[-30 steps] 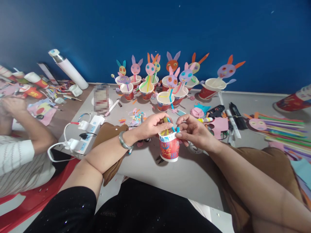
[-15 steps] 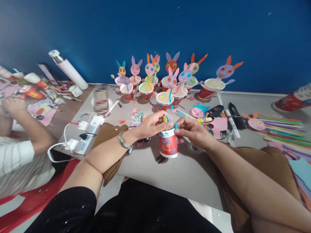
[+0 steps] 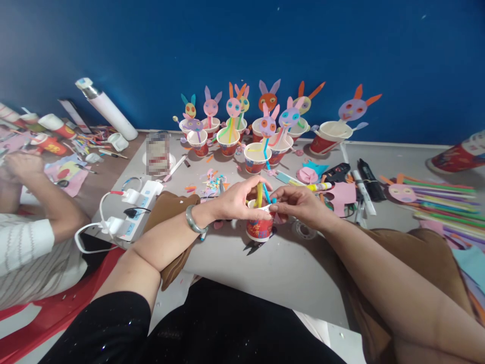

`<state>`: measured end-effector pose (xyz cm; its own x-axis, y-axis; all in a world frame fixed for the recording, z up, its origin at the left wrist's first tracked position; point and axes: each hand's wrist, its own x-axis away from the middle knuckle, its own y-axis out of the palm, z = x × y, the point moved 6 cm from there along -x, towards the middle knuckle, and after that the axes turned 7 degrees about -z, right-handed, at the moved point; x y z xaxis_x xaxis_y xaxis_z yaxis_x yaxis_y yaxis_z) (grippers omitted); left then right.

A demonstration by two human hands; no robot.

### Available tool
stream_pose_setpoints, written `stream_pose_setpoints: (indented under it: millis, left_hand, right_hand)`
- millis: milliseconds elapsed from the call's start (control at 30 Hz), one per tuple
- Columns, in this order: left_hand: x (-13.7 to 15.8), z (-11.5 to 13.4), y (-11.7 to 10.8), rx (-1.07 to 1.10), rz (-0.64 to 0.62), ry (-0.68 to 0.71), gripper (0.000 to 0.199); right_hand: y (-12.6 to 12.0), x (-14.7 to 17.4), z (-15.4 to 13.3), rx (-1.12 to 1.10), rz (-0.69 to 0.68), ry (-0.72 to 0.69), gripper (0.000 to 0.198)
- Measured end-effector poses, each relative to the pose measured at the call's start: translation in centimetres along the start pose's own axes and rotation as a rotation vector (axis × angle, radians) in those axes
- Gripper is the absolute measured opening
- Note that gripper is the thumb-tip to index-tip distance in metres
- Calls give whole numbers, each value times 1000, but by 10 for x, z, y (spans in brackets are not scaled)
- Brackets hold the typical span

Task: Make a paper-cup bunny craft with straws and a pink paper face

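Note:
A red paper cup (image 3: 259, 230) with a white rim is between my hands, just above or on the table. My left hand (image 3: 244, 199) wraps round its left side, thumb across the front near the rim. Out of the cup rise a yellow strip (image 3: 259, 194) and a blue strip (image 3: 266, 192), perhaps pipe cleaners. At the right of the rim, my right hand (image 3: 293, 202) pinches the bent-over end of the blue strip between thumb and fingers. Behind the cup stand several paper cups with rabbit-faced paper heads (image 3: 268, 126).
Scissors and paper scraps (image 3: 215, 184) lie left of the cup. A tape roll (image 3: 304, 230) and markers (image 3: 364, 192) are on the right, beside coloured sticks (image 3: 441, 194). A power strip (image 3: 142, 210) sits at the left, near another person's arm (image 3: 49, 192).
The cup has tipped and shifted slightly left. My left hand has moved from the strips at the rim to round the cup's side. More of the blue strip shows.

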<state>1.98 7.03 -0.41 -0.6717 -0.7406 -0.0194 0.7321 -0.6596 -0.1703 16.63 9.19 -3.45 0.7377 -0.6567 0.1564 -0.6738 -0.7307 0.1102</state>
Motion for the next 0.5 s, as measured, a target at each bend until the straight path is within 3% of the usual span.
stream_pose_setpoints:
  millis: [200, 500]
  left_hand:
    - [1, 7, 3, -23, -39, 35, 51]
    - [2, 8, 0, -40, -5, 68, 45]
  right_hand:
    - [6, 1, -3, 109, -132, 17, 36]
    - [7, 5, -6, 218, -59, -69, 37]
